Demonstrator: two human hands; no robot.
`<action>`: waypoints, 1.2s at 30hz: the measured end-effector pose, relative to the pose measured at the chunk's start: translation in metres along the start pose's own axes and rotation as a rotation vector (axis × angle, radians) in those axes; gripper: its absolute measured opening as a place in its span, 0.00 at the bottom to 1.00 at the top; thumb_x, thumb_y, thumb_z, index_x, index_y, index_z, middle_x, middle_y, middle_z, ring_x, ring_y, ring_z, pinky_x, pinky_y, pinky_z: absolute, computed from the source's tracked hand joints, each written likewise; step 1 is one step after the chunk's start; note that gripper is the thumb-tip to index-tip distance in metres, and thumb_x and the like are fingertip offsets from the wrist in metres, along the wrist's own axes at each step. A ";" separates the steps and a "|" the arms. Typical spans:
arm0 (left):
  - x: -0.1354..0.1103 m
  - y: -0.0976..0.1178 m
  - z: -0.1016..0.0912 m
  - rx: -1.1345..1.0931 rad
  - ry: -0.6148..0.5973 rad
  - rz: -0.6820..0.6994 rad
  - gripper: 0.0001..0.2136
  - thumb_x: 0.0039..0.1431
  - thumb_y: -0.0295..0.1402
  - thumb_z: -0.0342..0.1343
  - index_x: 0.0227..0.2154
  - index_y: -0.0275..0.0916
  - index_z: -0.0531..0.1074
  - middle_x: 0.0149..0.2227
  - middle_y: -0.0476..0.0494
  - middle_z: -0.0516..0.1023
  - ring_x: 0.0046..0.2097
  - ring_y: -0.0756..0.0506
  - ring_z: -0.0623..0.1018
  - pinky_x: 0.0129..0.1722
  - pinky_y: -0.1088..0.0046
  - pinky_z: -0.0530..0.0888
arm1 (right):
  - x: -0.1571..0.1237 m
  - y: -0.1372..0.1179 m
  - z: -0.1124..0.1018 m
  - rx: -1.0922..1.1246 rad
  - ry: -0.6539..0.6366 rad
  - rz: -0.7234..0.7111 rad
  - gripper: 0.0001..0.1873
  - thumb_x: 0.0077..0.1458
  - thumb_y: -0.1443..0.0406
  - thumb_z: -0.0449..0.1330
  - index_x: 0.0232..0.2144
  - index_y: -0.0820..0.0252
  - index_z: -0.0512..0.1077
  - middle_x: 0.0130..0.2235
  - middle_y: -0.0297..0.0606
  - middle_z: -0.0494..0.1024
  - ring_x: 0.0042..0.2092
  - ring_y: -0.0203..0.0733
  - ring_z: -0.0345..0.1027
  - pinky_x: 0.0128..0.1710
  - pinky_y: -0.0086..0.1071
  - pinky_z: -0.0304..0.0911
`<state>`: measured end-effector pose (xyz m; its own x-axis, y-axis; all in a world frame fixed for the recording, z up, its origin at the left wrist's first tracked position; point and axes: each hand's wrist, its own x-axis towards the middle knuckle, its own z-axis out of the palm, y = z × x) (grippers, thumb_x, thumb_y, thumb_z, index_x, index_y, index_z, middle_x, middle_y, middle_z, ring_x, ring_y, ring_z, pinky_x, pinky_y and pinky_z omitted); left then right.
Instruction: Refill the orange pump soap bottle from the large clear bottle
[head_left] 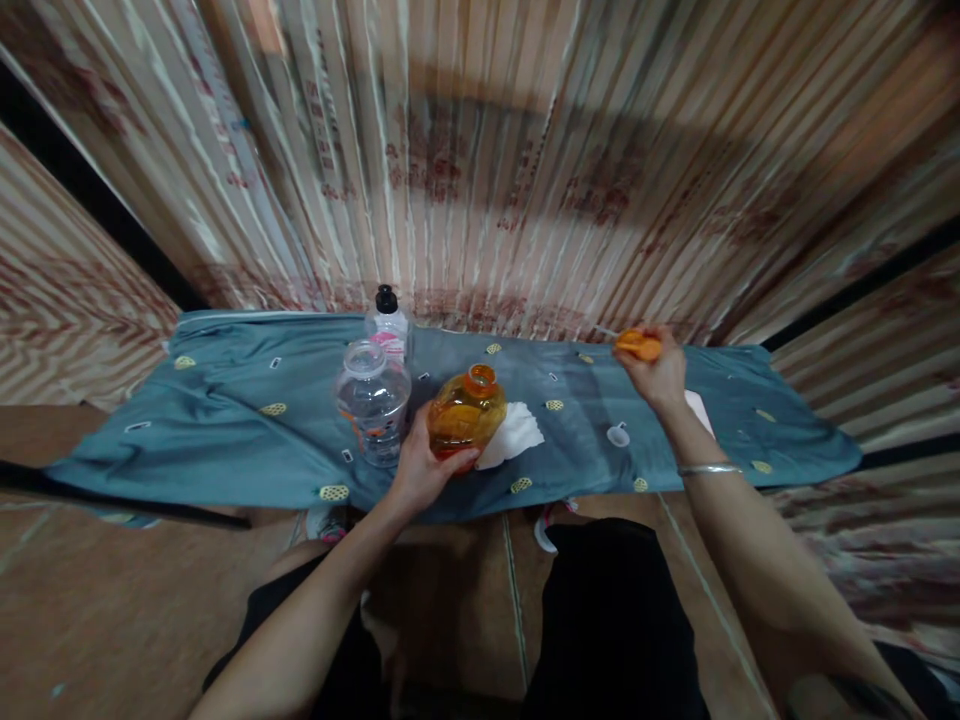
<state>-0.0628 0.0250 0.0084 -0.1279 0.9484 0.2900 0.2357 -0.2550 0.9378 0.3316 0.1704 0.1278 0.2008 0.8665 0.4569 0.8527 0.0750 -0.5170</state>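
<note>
At the middle of the cloth-covered desk (247, 430) is one amber bottle (471, 408), its mouth uncovered, with the left hand (426, 462) gripping its lower side; whether the darker orange at its base is liquid cannot be told. One white tissue (517, 437) lies just beside it. To its left are two clear containers: an open-mouthed jar (373, 398) with orange markings and, behind it, a black-capped bottle (390, 332) with a pink-and-white label. Farther right, the right hand (660, 368) grips one orange piece (639, 345) with a thin pale stem.
</note>
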 end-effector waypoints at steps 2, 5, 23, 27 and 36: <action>-0.002 0.002 -0.002 0.005 -0.009 0.006 0.44 0.54 0.45 0.86 0.69 0.43 0.72 0.64 0.33 0.90 0.66 0.26 0.91 0.71 0.41 0.86 | -0.002 0.002 0.009 -0.182 -0.118 0.004 0.19 0.64 0.60 0.68 0.56 0.55 0.77 0.52 0.55 0.91 0.55 0.67 0.89 0.56 0.51 0.83; -0.005 0.002 -0.006 0.029 -0.019 0.011 0.44 0.54 0.47 0.87 0.69 0.44 0.73 0.64 0.34 0.90 0.66 0.26 0.91 0.70 0.42 0.87 | -0.004 0.006 0.023 -0.376 -0.331 -0.131 0.27 0.65 0.66 0.64 0.64 0.66 0.77 0.55 0.67 0.91 0.53 0.71 0.90 0.54 0.53 0.83; -0.010 0.017 -0.019 0.098 0.016 0.029 0.46 0.53 0.49 0.89 0.70 0.43 0.75 0.64 0.33 0.90 0.66 0.26 0.91 0.71 0.43 0.87 | -0.042 0.054 0.026 -0.621 -0.578 -0.168 0.39 0.70 0.76 0.54 0.80 0.81 0.65 0.74 0.83 0.79 0.75 0.69 0.82 0.76 0.57 0.77; -0.011 0.020 -0.018 0.044 -0.005 0.042 0.45 0.54 0.49 0.88 0.71 0.42 0.76 0.65 0.32 0.90 0.66 0.26 0.91 0.71 0.43 0.87 | -0.066 0.038 0.029 -0.455 -0.469 -0.258 0.32 0.71 0.72 0.56 0.73 0.71 0.77 0.73 0.75 0.82 0.77 0.69 0.79 0.79 0.61 0.75; -0.017 0.025 -0.018 0.026 -0.042 0.039 0.44 0.52 0.44 0.88 0.68 0.40 0.76 0.64 0.31 0.91 0.65 0.27 0.92 0.69 0.45 0.88 | -0.124 -0.077 0.140 0.097 -0.691 -0.605 0.24 0.71 0.68 0.64 0.63 0.51 0.89 0.61 0.47 0.94 0.63 0.58 0.88 0.70 0.52 0.85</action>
<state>-0.0721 -0.0011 0.0303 -0.0779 0.9451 0.3175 0.2649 -0.2874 0.9205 0.1734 0.1266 0.0096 -0.6245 0.7662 0.1515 0.6686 0.6247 -0.4034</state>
